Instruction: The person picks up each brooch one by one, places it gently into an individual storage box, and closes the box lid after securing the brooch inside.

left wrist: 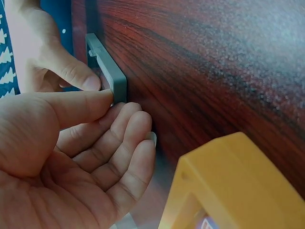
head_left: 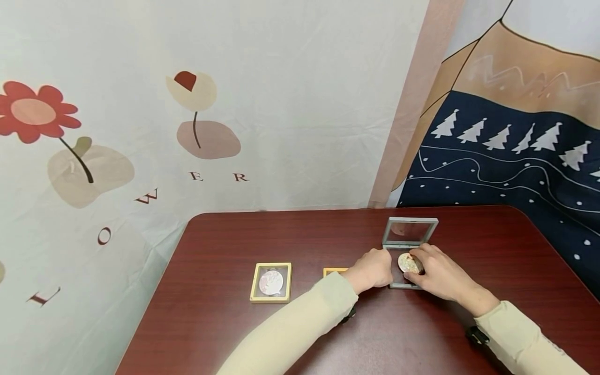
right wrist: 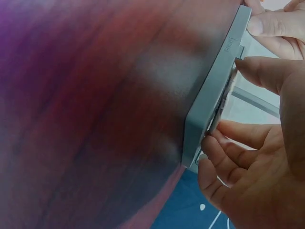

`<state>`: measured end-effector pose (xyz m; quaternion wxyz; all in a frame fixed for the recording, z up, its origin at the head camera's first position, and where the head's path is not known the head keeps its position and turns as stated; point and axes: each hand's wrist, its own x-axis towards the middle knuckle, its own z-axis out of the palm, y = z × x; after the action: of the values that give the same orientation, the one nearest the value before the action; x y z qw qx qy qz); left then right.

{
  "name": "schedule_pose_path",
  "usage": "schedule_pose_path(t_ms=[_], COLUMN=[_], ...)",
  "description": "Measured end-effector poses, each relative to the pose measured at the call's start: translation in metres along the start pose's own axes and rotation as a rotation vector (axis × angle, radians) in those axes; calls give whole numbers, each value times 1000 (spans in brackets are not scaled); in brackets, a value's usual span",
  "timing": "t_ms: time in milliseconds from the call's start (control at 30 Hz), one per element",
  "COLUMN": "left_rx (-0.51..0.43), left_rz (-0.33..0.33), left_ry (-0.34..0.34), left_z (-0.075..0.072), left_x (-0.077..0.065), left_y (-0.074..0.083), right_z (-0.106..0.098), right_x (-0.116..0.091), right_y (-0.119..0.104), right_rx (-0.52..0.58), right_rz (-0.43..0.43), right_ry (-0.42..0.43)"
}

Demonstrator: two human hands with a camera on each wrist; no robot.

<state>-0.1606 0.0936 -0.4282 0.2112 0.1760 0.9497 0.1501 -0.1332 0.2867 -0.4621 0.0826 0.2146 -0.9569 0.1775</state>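
A grey hinged display case (head_left: pixel 403 286) lies open on the table, its clear-windowed lid (head_left: pixel 436 229) standing up at the back. My left hand (head_left: pixel 372 268) pinches the case's left edge between thumb and fingers; in the left wrist view the thumb presses on the grey frame (left wrist: pixel 116 78). Over the case's base, my right hand (head_left: pixel 438 273) holds a round, pale coin with gold and reddish markings (head_left: pixel 407 263) by its rim. Seen from the right wrist, the coin (right wrist: pixel 224 102) is edge-on, thumb at one side and fingertips at the other, close against the case.
To the left stands a yellow-framed case (head_left: pixel 271 300) with a pale round coin (head_left: pixel 271 282) inside. An orange-yellow frame (head_left: pixel 334 270) sits just beside my left hand, mostly hidden by it. A printed cloth (head_left: pixel 300 104) hangs behind the reddish-brown table (head_left: pixel 225 245).
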Motion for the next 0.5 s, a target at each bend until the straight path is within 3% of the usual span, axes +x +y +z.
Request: schedule_pose_path(t_ms=[167,400,500], left_rx=[-6,-9,-8], left_rz=[7,12,17], left_ry=[-1,9,12], left_z=[1,0,1], left_x=[0,1,1], left_y=[0,-1,-2], right_z=[-15,-47,-58], right_x=[2,8,12], right_y=[-5,-5,-2], right_rx=[4,-3,7], right_rz=[10,-53,-54], right_ry=[66,352,412])
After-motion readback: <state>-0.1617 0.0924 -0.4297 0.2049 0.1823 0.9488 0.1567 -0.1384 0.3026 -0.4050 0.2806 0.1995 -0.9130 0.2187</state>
